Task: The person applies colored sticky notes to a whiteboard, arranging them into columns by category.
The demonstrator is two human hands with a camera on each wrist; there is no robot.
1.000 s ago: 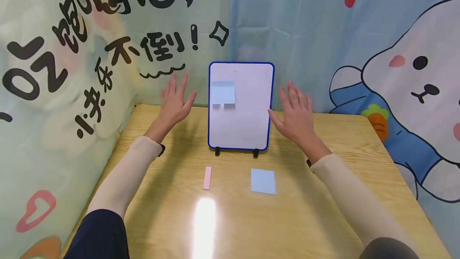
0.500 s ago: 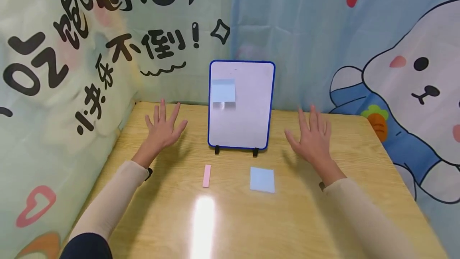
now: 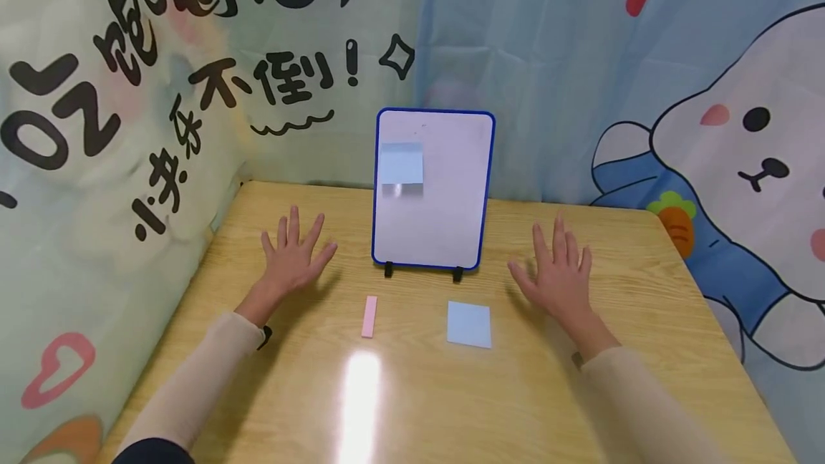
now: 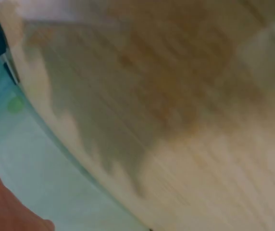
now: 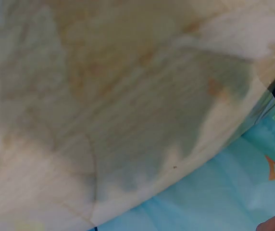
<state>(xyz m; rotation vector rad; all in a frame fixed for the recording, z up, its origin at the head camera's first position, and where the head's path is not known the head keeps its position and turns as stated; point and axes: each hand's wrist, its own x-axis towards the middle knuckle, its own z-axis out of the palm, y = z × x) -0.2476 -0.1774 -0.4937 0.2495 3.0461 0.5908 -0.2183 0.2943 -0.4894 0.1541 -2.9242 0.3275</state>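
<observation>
A small whiteboard (image 3: 438, 228) with a blue rim stands upright on two black feet near the back of the table. On its upper left sticks a light blue sticky note (image 3: 402, 163). To the left of the board my left hand (image 3: 293, 256) is spread palm down, holding nothing. On the other side my right hand (image 3: 557, 274) also has its fingers spread and holds nothing. In front of the board lie a narrow pink paper strip (image 3: 369, 316) and a second light blue square note (image 3: 469, 324). The wrist views catch only a bit of each hand.
The wooden table (image 3: 412, 392) shows a bright light reflection (image 3: 361, 399) at the front. Behind it hangs a printed curtain (image 3: 548, 77) with dark characters and a white cartoon animal. The table's right edge slopes away beside the curtain.
Both hands have come down and back from beside the board, farther apart than a second ago. Their fingers stay spread. Board, notes and strip keep their places.
</observation>
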